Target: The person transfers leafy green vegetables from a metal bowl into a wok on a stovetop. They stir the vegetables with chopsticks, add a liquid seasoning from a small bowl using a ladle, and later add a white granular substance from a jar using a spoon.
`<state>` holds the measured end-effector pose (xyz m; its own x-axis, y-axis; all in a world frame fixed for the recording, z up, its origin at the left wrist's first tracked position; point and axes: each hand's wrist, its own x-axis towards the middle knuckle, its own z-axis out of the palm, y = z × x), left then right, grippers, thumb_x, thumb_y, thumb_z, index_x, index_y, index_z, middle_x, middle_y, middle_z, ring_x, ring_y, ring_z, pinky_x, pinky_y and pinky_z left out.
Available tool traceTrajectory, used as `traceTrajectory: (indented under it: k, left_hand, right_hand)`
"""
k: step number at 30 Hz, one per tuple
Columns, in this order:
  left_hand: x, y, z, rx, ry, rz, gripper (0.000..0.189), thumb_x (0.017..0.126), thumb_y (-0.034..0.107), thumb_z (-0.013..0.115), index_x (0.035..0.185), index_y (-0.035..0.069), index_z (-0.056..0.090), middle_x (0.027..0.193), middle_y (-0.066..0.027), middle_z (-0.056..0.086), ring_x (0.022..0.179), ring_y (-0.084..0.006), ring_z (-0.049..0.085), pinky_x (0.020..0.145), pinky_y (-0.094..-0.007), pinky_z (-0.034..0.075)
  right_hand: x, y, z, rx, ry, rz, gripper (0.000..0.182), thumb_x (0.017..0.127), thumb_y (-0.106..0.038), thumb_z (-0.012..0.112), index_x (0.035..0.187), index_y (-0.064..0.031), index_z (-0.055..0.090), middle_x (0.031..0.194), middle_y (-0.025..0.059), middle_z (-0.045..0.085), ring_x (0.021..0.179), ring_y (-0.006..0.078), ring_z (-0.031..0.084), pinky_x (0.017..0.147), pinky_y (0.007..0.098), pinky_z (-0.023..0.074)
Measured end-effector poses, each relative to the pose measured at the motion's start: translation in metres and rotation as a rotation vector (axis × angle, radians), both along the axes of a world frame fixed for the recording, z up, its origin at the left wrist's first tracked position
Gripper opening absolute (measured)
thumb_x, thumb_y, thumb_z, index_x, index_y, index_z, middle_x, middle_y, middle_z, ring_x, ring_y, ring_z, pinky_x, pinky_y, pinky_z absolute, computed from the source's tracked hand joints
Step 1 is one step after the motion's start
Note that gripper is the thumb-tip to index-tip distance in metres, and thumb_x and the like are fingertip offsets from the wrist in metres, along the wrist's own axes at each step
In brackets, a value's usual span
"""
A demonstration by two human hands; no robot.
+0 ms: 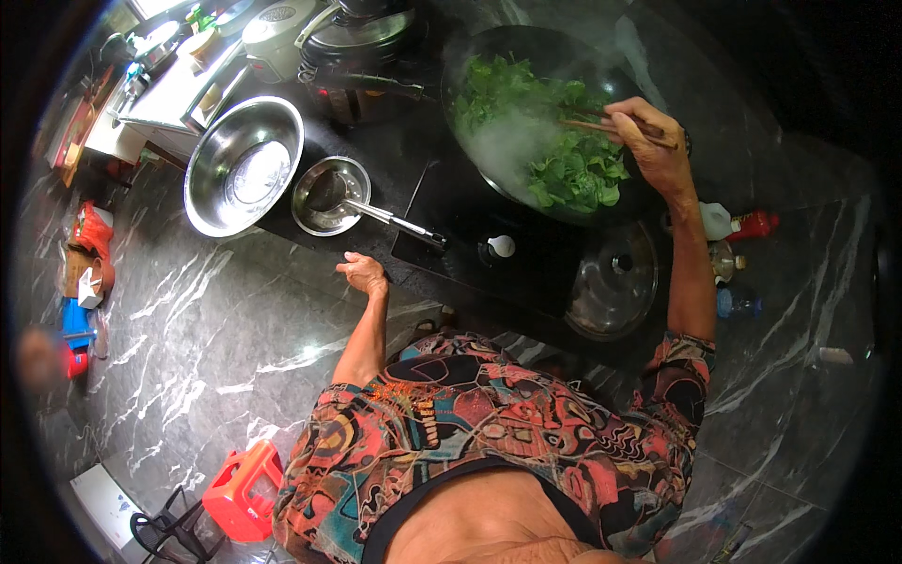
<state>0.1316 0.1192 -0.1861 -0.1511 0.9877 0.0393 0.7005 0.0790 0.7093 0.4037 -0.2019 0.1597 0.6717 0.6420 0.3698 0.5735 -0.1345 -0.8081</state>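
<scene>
My right hand [652, 141] grips a pair of wooden chopsticks [588, 125] over a large dark wok [486, 185]. Their tips reach into a heap of leafy greens [578, 169], and steam hides part of the leaves. Nothing shows in my left hand [364, 273], which hangs by the counter's front edge with its fingers curled and partly apart. Nearest to it stands a small steel bowl [299, 201], in which the head of a steel ladle [391, 218] rests. The ladle's handle extends over the black cooktop [451, 218].
A wide steel basin [197, 190] sits left of the small bowl. On the cooktop's front right lies a glass lid [609, 296]. Bottles, including a white jug [715, 221], stand right of my forearm. A lidded pot [366, 32] is behind; a red plastic stool [243, 493] stands on the floor.
</scene>
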Motion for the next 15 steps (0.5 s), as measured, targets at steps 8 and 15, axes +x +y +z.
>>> traceTrajectory:
  k: [8, 15]
  left_hand:
    - [0.001, 0.0, -0.009, 0.08, 0.002, -0.019, 0.044, 0.096, 0.032, 0.039, 0.096, -0.012, 0.042, 0.081, -0.0383, 0.058, 0.075, -0.051, 0.06, 0.069, -0.0544, 0.048]
    - [0.003, -0.003, 0.0, 0.041, -0.011, -0.011, 0.046, 0.096, 0.032, 0.039, 0.096, -0.013, 0.043, 0.082, -0.0386, 0.058, 0.079, -0.0511, 0.06, 0.072, -0.054, 0.048]
  right_hand:
    - [0.05, -0.005, -0.046, 0.036, 0.07, -0.133, 0.015, 0.091, -0.014, 0.058, 0.093, -0.0019, 0.066, 0.076, -0.0008, 0.06, 0.068, 0.0069, 0.055, 0.062, 0.0253, 0.0457]
    - [0.032, 0.022, -0.064, -0.062, -0.083, -0.169, 0.016, 0.089, -0.016, 0.057, 0.087, -0.0005, 0.062, 0.07, -0.0017, 0.055, 0.064, 0.0062, 0.049, 0.057, 0.0255, 0.0409]
